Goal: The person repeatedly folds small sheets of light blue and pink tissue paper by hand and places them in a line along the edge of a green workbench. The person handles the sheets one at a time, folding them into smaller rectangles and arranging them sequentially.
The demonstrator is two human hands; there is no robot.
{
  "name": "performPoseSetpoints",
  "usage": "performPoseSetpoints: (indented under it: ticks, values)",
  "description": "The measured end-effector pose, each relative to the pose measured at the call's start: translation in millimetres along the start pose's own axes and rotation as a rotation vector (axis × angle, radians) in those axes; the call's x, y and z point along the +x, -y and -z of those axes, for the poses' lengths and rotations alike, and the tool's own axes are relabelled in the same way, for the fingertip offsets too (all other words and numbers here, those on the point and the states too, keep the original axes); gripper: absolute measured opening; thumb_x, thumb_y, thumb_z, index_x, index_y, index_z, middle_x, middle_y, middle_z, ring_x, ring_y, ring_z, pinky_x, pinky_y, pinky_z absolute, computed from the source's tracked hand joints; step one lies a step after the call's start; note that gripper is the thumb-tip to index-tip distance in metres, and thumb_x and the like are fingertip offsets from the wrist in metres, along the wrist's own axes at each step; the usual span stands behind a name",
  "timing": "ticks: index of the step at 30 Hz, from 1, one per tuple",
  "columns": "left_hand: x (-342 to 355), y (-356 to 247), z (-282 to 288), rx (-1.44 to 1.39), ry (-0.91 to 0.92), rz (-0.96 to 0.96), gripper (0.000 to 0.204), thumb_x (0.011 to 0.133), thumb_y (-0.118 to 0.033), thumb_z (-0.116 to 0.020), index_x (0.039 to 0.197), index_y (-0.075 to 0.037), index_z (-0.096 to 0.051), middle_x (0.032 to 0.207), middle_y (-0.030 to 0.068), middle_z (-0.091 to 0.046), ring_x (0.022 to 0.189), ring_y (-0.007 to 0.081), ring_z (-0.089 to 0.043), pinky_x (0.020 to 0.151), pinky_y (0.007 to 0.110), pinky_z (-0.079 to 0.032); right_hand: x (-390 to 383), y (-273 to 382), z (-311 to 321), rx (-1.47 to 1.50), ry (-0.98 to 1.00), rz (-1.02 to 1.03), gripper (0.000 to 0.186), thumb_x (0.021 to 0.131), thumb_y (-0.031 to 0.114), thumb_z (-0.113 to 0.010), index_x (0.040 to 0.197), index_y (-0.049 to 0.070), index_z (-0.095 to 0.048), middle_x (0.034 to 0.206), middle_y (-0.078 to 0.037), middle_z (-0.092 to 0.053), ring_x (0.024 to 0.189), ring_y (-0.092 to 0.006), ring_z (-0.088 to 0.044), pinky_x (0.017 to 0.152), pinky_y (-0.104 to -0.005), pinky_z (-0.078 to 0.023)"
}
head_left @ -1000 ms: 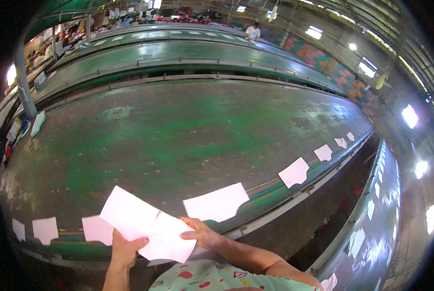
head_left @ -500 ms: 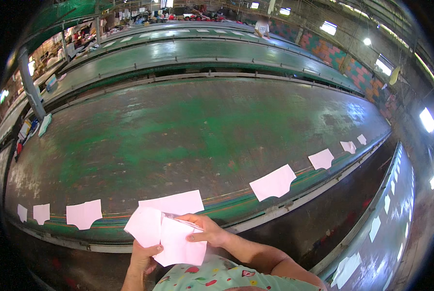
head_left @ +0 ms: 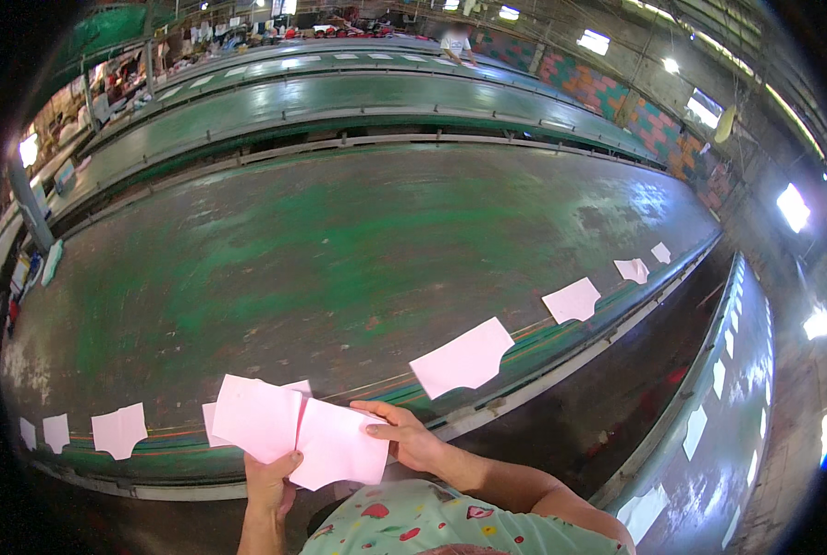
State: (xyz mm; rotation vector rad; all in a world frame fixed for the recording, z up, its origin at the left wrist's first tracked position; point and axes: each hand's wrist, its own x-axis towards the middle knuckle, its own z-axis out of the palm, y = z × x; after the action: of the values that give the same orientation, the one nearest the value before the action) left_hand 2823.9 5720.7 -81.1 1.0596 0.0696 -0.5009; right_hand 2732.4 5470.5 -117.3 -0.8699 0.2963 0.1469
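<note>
Two pale pink cut fabric pieces are in front of me at the near edge of the table. My left hand [head_left: 269, 481] pinches the lower edge of the left fabric piece [head_left: 254, 416], its thumb on top where the two pieces meet. My right hand [head_left: 408, 438] is closed on the right edge of the other fabric piece [head_left: 342, 444], thumb on top and fingers mostly underneath. Whether more layers lie under it cannot be told. Behind them, another fabric piece [head_left: 212, 425] lies on the table, largely covered.
The long green-brown table [head_left: 339, 250] carries a spaced row of pink pieces along its near edge, including one piece [head_left: 462, 357] to the right. A second table [head_left: 700, 462] with pale pieces stands at far right. A person [head_left: 455, 43] stands at a distant table.
My view has turned right, so the table's pieces appear farther left. The held left piece has tilted and spread away from the right one. Both hands keep their grip.
</note>
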Motion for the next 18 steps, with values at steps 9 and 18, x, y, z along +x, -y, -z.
performPoseSetpoints:
  ticks: [9, 18]
  values:
    - [-19, 138, -203, 0.045, 0.055, -0.107, 0.071, 0.080, 0.010, -0.074, 0.145, 0.001, -0.049, 0.132, 0.0148, -0.066, 0.115, 0.0293, -0.071, 0.098, 0.045, -0.061, -109, 109, 176, -0.457, -0.078, 0.297, 0.087, 0.087, 0.002, -0.082, 0.163, 0.011, -0.041, 0.140, -0.009, -0.061, 0.123, -0.0189, -0.061, 0.108, -0.0352, -0.050]
    - [-61, 190, -361, 0.223, 0.028, -0.203, 0.075, 0.074, 0.011, -0.074, 0.144, 0.002, -0.048, 0.126, 0.0119, -0.064, 0.117, 0.0268, -0.067, 0.085, 0.036, -0.063, -177, 213, 277, -0.410, 0.046, 0.381, 0.086, 0.088, 0.000, -0.079, 0.164, 0.009, -0.039, 0.138, -0.009, -0.058, 0.123, -0.0164, -0.058, 0.107, -0.0324, -0.049]
